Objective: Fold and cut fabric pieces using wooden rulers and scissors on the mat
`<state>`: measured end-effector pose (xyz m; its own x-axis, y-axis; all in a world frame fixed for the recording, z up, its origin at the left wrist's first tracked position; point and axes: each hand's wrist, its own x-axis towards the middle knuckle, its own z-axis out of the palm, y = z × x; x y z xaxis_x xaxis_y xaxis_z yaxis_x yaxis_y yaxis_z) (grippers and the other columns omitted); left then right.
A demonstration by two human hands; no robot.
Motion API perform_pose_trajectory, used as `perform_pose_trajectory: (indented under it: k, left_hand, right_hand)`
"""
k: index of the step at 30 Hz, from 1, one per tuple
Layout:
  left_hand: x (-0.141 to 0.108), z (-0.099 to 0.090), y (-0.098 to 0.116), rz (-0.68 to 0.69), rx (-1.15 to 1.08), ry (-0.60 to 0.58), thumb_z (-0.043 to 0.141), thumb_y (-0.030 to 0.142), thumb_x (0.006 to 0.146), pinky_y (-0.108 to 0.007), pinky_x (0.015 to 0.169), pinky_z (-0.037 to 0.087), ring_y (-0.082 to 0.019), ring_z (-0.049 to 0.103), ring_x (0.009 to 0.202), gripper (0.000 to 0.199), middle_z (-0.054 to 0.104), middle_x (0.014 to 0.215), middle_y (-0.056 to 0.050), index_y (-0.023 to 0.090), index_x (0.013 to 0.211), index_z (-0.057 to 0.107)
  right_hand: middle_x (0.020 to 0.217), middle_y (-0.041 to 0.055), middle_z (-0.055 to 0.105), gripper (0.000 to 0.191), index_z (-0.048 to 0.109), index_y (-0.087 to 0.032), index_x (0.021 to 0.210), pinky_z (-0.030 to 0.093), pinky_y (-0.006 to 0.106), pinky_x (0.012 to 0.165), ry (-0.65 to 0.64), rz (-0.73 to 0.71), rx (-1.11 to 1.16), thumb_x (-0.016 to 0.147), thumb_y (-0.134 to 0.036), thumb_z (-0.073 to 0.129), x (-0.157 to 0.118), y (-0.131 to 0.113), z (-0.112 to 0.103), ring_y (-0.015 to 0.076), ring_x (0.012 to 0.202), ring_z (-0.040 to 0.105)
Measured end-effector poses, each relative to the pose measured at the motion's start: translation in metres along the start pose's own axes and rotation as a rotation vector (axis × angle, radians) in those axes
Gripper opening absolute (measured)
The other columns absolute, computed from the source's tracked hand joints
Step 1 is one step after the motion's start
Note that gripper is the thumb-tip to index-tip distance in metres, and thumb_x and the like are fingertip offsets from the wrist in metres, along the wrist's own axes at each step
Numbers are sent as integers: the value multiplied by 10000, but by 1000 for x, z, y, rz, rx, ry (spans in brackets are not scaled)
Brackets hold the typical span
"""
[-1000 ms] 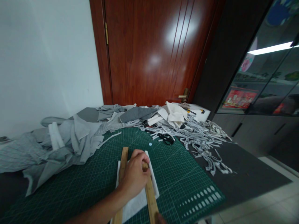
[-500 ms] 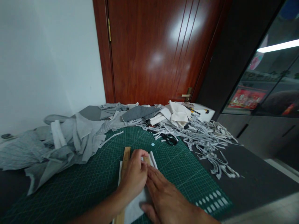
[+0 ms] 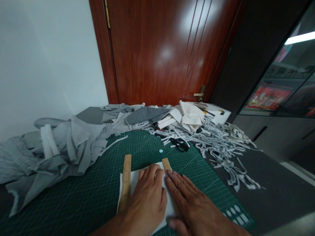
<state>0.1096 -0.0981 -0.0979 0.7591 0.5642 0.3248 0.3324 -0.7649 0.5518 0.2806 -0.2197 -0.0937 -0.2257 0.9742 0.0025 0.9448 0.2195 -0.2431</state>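
Observation:
A piece of white cloth (image 3: pixel 135 178) lies on the green cutting mat (image 3: pixel 145 144) in front of me. My left hand (image 3: pixel 149 196) rests palm down on the cloth, fingers pointing forward and slightly bent. One wooden ruler (image 3: pixel 126 173) runs along the cloth's left side, just beside that hand. Over the right side of the cloth lies a second wooden ruler (image 3: pixel 166 165). My right hand (image 3: pixel 190 200) is laid flat along this ruler, fingers stretched out, and covers much of it.
Grey fabric pieces (image 3: pixel 83 141) are heaped on the left. A pile of thin cloth strips (image 3: pixel 223 144) spreads on the right, near black-handled scissors (image 3: pixel 180 145). Cream fabric (image 3: pixel 190 116) and a white box (image 3: pixel 218 113) stand at the back, before a brown door (image 3: pixel 157 59).
The right ruler and my right hand have moved right, away from the left ruler. My left hand has turned palm down and now lies on the cloth between the rulers.

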Motion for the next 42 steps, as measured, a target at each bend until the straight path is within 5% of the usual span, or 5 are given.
perform_pose_trajectory:
  k: [9,13,20,26,42]
  left_hand:
    - [7,-1,12,112,-111,-95,717,196,841,-644,1240,319,-422,546,1407,523,658,1468,-110,297,1354,711]
    - [12,-7,11,76,-81,-191,770,262,842,-706,1252,262,-444,499,1464,560,624,1527,-121,300,1397,703]
    - [13,-5,11,20,-119,-217,858,361,796,-739,1270,176,-465,399,1538,745,494,1636,-148,255,1495,621]
    - [16,-5,11,25,-103,-238,863,373,783,-687,1292,167,-441,389,1549,775,509,1627,-164,219,1497,604]
    - [15,-7,15,0,210,-343,781,578,787,-592,1342,166,-350,266,1621,984,313,1744,-104,167,1614,443]
  right_hand:
    - [1719,286,305,842,373,-5,1647,345,632,1263,130,36,-34,1024,-509,631,-17,24,8,447,1608,270]
    - [1588,300,524,833,515,-80,1593,494,672,1139,132,142,-6,961,-592,698,-20,24,-2,504,1418,537]
    - [1340,215,717,820,541,-150,1549,650,443,903,200,309,135,757,-98,748,-28,32,-8,355,1076,765]
    - [695,-16,710,391,718,-137,1051,393,246,515,41,547,368,674,-34,709,-10,24,-34,158,598,642]
    - [839,87,774,163,702,-156,888,350,303,625,23,691,93,779,-37,677,-2,14,-39,216,716,673]
